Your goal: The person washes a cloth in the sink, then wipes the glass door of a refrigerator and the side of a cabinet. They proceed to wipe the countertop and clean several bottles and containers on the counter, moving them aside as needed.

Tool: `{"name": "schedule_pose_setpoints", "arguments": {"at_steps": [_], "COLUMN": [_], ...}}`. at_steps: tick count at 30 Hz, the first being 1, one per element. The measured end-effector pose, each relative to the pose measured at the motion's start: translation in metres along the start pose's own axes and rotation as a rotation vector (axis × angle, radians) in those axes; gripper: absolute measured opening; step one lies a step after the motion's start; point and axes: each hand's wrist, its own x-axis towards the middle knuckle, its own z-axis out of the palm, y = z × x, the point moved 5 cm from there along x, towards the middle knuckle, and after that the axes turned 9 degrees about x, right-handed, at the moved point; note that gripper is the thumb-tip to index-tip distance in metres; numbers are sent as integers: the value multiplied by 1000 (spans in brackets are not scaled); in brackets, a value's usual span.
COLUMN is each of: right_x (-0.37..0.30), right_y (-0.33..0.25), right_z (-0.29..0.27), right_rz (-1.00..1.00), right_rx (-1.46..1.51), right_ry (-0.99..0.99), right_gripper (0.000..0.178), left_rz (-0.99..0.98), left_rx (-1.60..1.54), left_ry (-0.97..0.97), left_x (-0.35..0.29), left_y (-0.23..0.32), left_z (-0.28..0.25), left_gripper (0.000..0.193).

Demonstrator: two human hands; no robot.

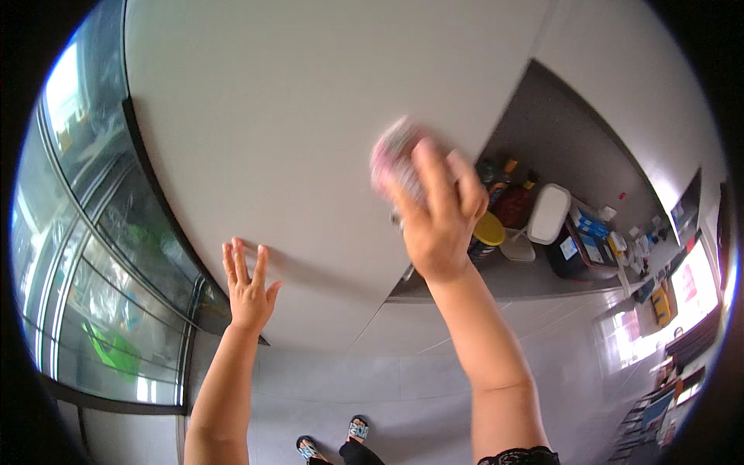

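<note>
My right hand (446, 221) presses a crumpled pink-and-white cloth (395, 159) against a tall, pale cabinet panel (310, 116). The cloth is blurred, and the fingers spread over its right side. Lower and to the left, my left hand (249, 291) is raised by the same panel with its fingers stretched out and nothing in it. Whether its fingertips touch the panel I cannot tell. A small part of a handle or knob shows just under the cloth, mostly hidden by my right hand.
To the right, an open niche (573, 116) holds bottles (515, 198), a yellow-lidded jar (488, 230), a white oval-topped object (549, 213) and a dark box (581, 252). Glass panes in dark frames (155, 256) stand at left. Below are grey floor tiles (325, 380) and my slippered feet (358, 428).
</note>
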Motion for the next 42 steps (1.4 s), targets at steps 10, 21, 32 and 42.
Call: {"name": "schedule_pose_setpoints", "arguments": {"at_steps": [10, 21, 32, 42], "right_x": [-93, 107, 10, -1], "right_y": [-45, 187, 310, 336], "right_z": [-24, -141, -247, -217], "right_rz": [-23, 18, 19, 180], "right_rx": [294, -59, -69, -151], "right_ry": [-356, 276, 353, 227], "right_gripper": [33, 25, 25, 47], "left_rz": [16, -3, -144, -229], "left_rx": [-22, 61, 190, 194], "left_ry": [-56, 131, 361, 409], "left_x": [55, 150, 162, 164], "left_y": [111, 265, 280, 303], "left_z": [-89, -105, -90, -72], "left_gripper": [93, 106, 105, 97]}}
